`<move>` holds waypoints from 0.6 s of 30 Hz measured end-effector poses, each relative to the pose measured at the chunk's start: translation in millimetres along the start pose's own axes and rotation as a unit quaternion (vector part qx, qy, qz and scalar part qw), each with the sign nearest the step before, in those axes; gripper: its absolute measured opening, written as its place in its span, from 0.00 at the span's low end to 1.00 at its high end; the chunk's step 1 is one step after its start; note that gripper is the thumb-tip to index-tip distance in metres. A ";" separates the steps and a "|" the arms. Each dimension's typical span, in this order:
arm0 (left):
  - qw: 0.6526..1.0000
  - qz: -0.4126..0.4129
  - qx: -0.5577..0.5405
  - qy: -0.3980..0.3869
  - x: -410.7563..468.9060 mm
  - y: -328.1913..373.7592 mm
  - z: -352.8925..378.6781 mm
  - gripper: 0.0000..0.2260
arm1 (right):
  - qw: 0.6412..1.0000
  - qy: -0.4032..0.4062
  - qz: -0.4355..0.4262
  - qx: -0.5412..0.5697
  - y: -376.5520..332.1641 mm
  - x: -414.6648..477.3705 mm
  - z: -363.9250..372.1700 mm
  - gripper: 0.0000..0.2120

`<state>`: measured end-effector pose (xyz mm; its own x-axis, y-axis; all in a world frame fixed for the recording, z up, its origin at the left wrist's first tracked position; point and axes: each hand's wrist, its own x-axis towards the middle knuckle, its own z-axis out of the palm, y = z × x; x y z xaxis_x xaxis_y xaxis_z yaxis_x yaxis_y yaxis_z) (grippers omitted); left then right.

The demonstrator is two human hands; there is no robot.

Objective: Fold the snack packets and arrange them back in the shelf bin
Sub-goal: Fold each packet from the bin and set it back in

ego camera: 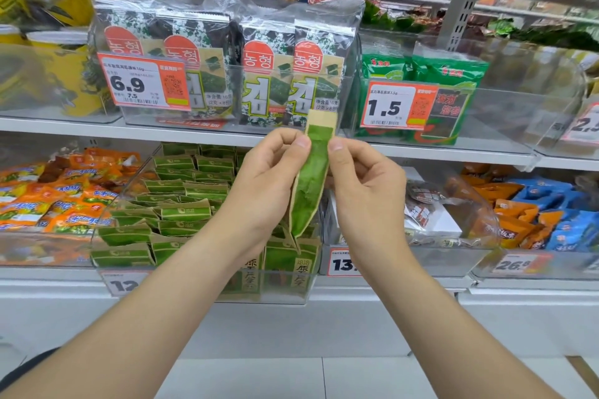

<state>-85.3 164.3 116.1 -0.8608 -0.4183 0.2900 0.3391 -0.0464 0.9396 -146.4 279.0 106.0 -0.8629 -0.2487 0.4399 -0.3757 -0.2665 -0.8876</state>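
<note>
I hold one narrow green and tan snack packet (309, 178) upright in front of the shelf, seen nearly edge-on. My left hand (269, 178) pinches its left edge near the top, and my right hand (363, 185) pinches the right edge at the same height. Right behind and below the packet stands a clear plastic shelf bin (207, 282) on the lower shelf. Several matching green packets (181, 201) lie stacked in it, some flat and some upright at the front.
The upper shelf holds a clear bin with large seaweed packs (233, 65) and a bin of small green packets (431, 100). Orange snack bags (48, 197) fill the bin to the left; white, orange and blue packs (531, 210) lie to the right. White floor tiles show below.
</note>
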 end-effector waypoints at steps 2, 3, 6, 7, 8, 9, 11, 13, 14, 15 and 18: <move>0.998 -0.008 -0.049 0.024 0.4 1.5 -1.1 0.08 | 0.998 -0.041 -0.031 -0.036 -4.3 -1.3 -1.2 0.03; 0.996 -0.013 -0.076 0.034 0.3 2.7 -1.3 0.09 | 0.995 -0.069 -0.034 -0.059 -6.6 -2.9 -1.2 0.03; 0.988 -0.045 -0.136 0.054 -2.4 7.4 -2.3 0.16 | 0.982 -0.153 0.009 -0.109 -6.2 -5.5 -2.2 0.11; 0.986 -0.051 -0.146 0.057 -2.9 8.1 -2.8 0.18 | 0.980 -0.169 0.029 -0.106 -5.0 -5.9 -1.9 0.11; 0.986 -0.053 -0.149 0.056 -3.2 8.4 -3.3 0.19 | 0.980 -0.168 0.036 -0.095 -3.7 -6.4 -1.3 0.11; 0.987 -0.053 -0.146 0.050 -2.8 7.5 -4.5 0.19 | 0.985 -0.150 0.034 -0.079 -2.1 -6.7 -0.3 0.10; 0.994 -0.049 -0.099 0.013 -2.8 4.7 -7.9 0.14 | 0.995 -0.094 0.012 -0.041 -0.4 -8.4 1.1 0.11; 0.998 -0.036 -0.022 -0.050 -4.7 0.4 -11.4 0.11 | 0.998 -0.054 -0.009 -0.014 0.2 -11.4 1.3 0.14; 0.997 -0.026 -0.001 -0.077 -6.5 -1.9 -12.7 0.11 | 0.999 -0.043 -0.017 -0.012 1.1 -12.8 0.5 0.14; 0.995 -0.015 0.013 -0.095 -8.4 -3.9 -14.3 0.13 | 0.999 -0.040 -0.021 -0.012 2.6 -14.7 -0.6 0.15; 0.992 0.006 0.051 -0.112 -12.6 -5.9 -18.6 0.20 | 0.999 -0.050 -0.020 0.005 6.6 -22.0 -2.4 0.16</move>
<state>-69.4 152.9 103.5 -0.9237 -0.2055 0.3235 0.3194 0.0538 0.9461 -130.7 284.9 90.1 -0.8090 -0.3298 0.4866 -0.4052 -0.2869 -0.8680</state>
